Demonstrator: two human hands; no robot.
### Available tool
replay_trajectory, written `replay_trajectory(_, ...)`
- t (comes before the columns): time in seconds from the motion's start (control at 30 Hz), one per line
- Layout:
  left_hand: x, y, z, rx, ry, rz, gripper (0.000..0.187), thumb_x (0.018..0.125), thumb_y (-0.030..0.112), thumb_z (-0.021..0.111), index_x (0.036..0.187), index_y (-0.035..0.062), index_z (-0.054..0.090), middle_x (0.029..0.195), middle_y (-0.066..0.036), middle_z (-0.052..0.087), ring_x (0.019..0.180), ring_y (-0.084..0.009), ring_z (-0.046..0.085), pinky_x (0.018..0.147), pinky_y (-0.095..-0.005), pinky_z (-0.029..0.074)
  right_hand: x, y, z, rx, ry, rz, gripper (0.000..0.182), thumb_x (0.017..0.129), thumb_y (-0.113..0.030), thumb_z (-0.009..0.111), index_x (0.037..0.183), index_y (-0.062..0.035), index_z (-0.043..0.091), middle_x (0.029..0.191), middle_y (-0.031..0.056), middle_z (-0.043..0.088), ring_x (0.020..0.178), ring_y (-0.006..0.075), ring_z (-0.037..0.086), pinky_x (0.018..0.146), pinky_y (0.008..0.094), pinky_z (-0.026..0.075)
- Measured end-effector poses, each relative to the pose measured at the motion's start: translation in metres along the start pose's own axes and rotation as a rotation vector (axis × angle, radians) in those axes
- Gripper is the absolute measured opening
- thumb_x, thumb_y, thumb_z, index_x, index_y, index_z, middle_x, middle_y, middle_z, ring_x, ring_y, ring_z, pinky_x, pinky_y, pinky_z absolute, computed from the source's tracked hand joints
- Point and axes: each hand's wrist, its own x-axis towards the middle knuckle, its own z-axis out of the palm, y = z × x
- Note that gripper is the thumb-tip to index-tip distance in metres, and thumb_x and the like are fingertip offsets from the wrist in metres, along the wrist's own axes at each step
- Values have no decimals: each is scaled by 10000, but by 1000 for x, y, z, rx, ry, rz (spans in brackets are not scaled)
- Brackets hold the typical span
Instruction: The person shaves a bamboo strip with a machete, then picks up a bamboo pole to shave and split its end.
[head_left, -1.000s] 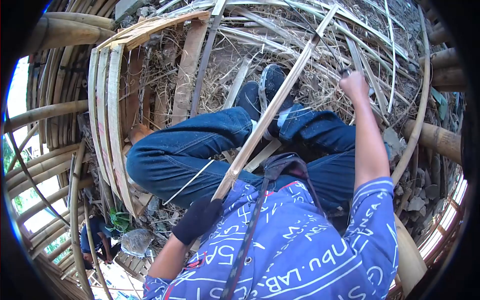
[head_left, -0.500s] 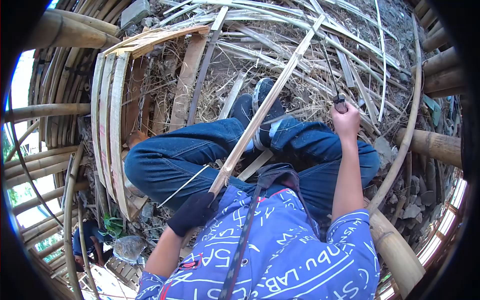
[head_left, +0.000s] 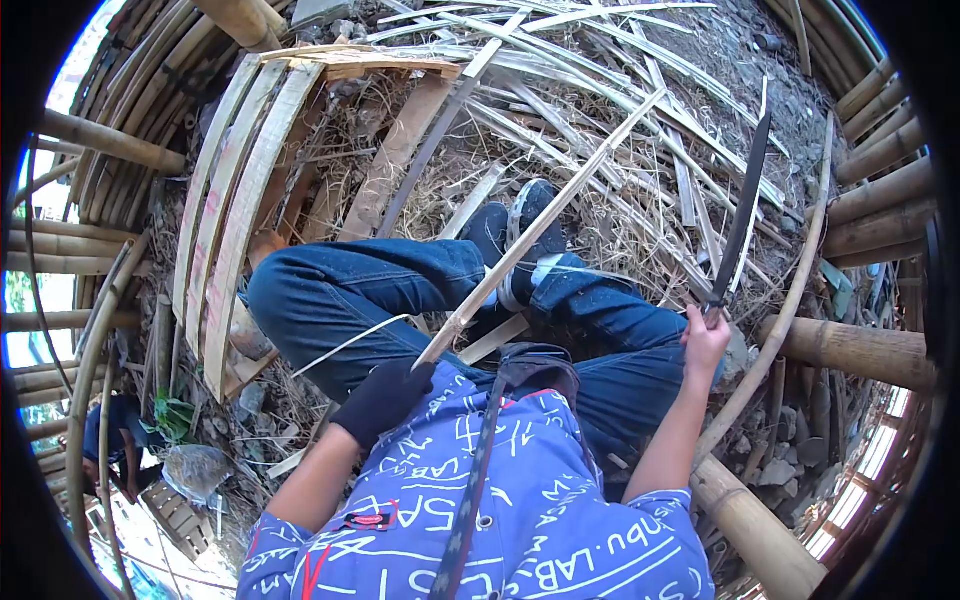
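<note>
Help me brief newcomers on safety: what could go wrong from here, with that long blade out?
The long blade in the bare right hand might glance off the wood strip and catch the jeans or shoes, since the strip slants over the crossed legs.
The gloved left hand grips the strip's near end, close to the shirt, so a sudden push could jab the body.

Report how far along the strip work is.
Looks partway. Done: probably the loose strips on the ground beyond the feet. In hand: long strip in gloved left hand, long knife in right hand, blade apart from strip. Remaining: likely this strip; further count can't be told.
</note>
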Motion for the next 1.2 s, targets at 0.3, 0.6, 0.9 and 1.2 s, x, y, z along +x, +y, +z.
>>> replay_trajectory(0.3, -13, 34, -9, 539, 423, -81, 198, 838, 166, 583, 993, 43, 587, 932, -169, 619, 844, -350, 612, 712, -431, 499, -1, 32, -14, -50, 20, 128, 197, 783, -104, 670, 676, -60, 510, 517, 2, 486, 376, 78, 434, 356, 228, 340)
replay_trajectory(0.6, 15, 113, -71, -451, 427, -61, 146, 738, 57, 684, 860, 12, 616, 657, -80, 607, 565, -117, 573, 516, -264, 457, 10, 41, -12, -100, -84, 220, 177, 777, -122, 660, 680, -59, 526, 515, 6, 488, 368, 75, 431, 346, 217, 339)
replay_trajectory(0.9, 69, 125, -31, 278, 342, 327, 522, 666, 215, 744, 1119, 19, 572, 1146, -219, 556, 1097, -373, 527, 950, -421, 412, 6, 35, -8, -197, -85, 229, 161, 774, -122, 656, 700, -46, 535, 545, 16, 521, 398, 91, 476, 375, 236, 379)
replay_trajectory(1.2, 67, 104, -18, 335, 275, 297, 471, 738, 186, 695, 1147, 5, 549, 1186, -213, 543, 1127, -366, 512, 959, -409, 404, -51, 11, 20, -805, -119, 42, 424, 768, -225, 674, 1092, 4, 524, 931, 257, 635, 902, 418, 604, 802, 462, 466)
